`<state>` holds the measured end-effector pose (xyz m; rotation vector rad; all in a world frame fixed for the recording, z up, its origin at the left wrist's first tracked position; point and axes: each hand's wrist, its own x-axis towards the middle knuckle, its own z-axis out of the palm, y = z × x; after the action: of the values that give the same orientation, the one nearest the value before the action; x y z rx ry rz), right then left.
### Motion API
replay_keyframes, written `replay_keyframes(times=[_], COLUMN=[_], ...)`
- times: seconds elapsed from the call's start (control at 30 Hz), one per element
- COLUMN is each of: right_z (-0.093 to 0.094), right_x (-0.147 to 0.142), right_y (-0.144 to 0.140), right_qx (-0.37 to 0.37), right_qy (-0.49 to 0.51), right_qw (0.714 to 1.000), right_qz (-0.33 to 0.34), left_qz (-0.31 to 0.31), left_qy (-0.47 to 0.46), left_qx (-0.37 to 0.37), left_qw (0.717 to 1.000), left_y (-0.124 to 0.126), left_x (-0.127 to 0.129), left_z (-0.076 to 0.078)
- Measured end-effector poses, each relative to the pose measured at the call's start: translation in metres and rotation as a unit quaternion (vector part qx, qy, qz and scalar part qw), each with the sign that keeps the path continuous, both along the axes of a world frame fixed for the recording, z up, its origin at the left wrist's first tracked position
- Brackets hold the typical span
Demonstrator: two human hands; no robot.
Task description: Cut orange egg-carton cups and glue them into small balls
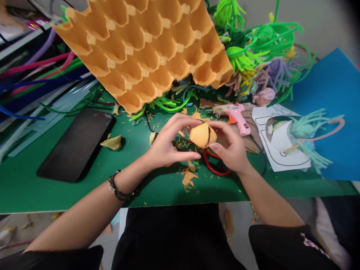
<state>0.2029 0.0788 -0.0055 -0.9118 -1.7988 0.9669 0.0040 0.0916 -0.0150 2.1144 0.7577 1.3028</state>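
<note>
Beaded bracelet (118,189), black clothing (174,240)

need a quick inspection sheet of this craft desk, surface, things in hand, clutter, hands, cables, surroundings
surface: green table, strewn with orange scraps and green bits
things in hand: orange cup piece held between both hands above red-handled scissors
clutter: orange egg tray, black phone, pink glue gun, pile of green fuzzy stems, blue sheet, white cut-out paper
hands: left hand and right hand both pinch the cup piece; bracelet on left wrist
cables: black cord runs from the glue gun
surroundings: coloured stems stacked at left, wall behind
</note>
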Motion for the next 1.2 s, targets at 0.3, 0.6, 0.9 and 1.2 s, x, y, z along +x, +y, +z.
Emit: replay_keyframes(times=[0.3,0.6,0.9,1.2], right_z=[-0.002,-0.008,-0.005,-0.009], right_x=[-0.006,-0.011,-0.025,-0.027], right_y=[-0.001,-0.002,-0.01,-0.01], right_qx=[-0.093,-0.127,-0.174,-0.172], right_qy=[0.046,0.076,0.148,0.15], right_qw=[0.994,0.989,0.974,0.974], right_qz=[-0.018,-0.005,0.002,-0.004], left_qz=[-0.002,0.006,0.013,0.015], left_qy=[0.047,-0.005,-0.054,-0.048], left_qx=[0.024,-0.008,-0.039,-0.049], left_qw=[0.999,1.0,0.998,0.998], left_y=[-0.002,-0.001,-0.002,0.0], left_x=[0.003,0.006,0.008,0.007], left_z=[-0.003,-0.015,-0.018,-0.015])
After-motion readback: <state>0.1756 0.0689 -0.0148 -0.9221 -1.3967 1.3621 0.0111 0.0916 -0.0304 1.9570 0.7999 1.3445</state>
